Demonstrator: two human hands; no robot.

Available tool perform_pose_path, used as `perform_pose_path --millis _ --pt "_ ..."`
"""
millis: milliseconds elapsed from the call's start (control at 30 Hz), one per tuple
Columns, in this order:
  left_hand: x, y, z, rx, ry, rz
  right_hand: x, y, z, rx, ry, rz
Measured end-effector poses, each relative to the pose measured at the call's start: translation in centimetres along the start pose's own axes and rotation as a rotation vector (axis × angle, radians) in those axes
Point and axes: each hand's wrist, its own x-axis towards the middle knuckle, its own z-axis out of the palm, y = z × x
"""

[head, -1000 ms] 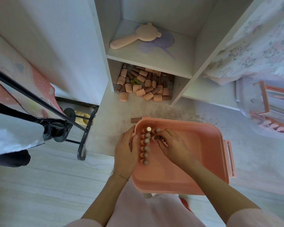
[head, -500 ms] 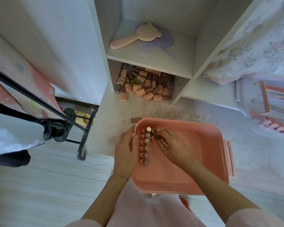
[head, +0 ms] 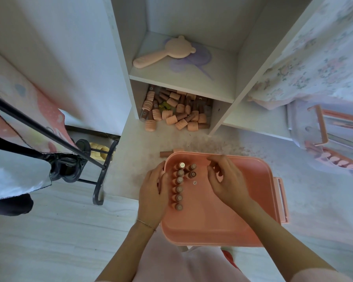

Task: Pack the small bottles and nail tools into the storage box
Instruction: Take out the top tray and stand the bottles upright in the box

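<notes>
A pink storage box [head: 243, 210] rests in front of me on the floor. Several small brown bottles [head: 178, 189] stand in a row along its left wall, with two more [head: 192, 171] beside the row's far end. My left hand [head: 154, 192] grips the box's left rim, thumb inside against the row. Over the box's far part hovers my right hand [head: 225, 178], fingers loosely curled and holding nothing. A heap of bottles and pink ribbed caps [head: 175, 111] lies in the bottom compartment of the white shelf. One bottle [head: 166, 154] lies on the floor behind the box.
A pink bear-shaped hand mirror [head: 165, 51] lies on the upper shelf. A black metal rack [head: 99, 178] with hanging cloth stands at the left. A pink tray with handle [head: 322, 127] and floral fabric sit at the right.
My right hand has let go of the two bottles at the row's far end and lifted away to the right. The left hand has stayed on the rim.
</notes>
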Motion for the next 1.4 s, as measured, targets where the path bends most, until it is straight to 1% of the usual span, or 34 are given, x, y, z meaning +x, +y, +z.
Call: perform_pose_path --millis 167,267,367,433,533,633,733,833,1000,1167,1300,1400 --pt "0.7 0.2 -1.0 -0.038 -0.039 -0.015 2.8 -1.3 -1.0 0.065 0.069 -0.057" --pt "1.7 0.0 -1.5 -0.041 -0.06 -0.026 5.2 -1.6 -0.8 0.075 0.04 -0.062" --pt "3.6 -0.3 -1.8 -0.011 -0.024 -0.052 8.0 -0.9 0.6 0.082 -0.075 0.059" --pt "5.4 -0.6 -1.9 0.012 0.005 -0.04 10.1 0.2 1.9 0.037 -0.181 0.155" --pt "8.3 -0.8 -1.8 0.067 0.02 -0.048 12.4 2.0 3.8 -0.117 -0.396 0.268" --pt "11.0 -1.3 -1.3 0.122 0.019 -0.077 13.4 3.7 5.6 -0.305 -0.547 0.268" --pt "13.4 -1.9 -0.6 0.177 0.024 -0.136 14.0 4.8 6.9 -0.358 -0.564 0.292" --pt "15.6 -2.5 0.2 0.255 0.04 -0.179 14.3 5.2 7.8 -0.414 -0.552 0.257" --pt "17.4 -2.6 1.6 0.366 0.105 -0.298 14.0 5.7 8.3 -0.516 -0.636 0.216" --pt "17.9 -2.4 2.0 0.385 0.152 -0.324 14.0 5.7 8.1 -0.451 -0.658 0.231" --pt "17.1 -2.8 1.5 0.247 0.181 -0.312 13.7 5.0 6.9 -0.178 -0.638 0.31" --pt "16.1 -3.0 0.7 0.104 0.198 -0.304 13.2 3.8 5.3 -0.087 -0.562 0.256"
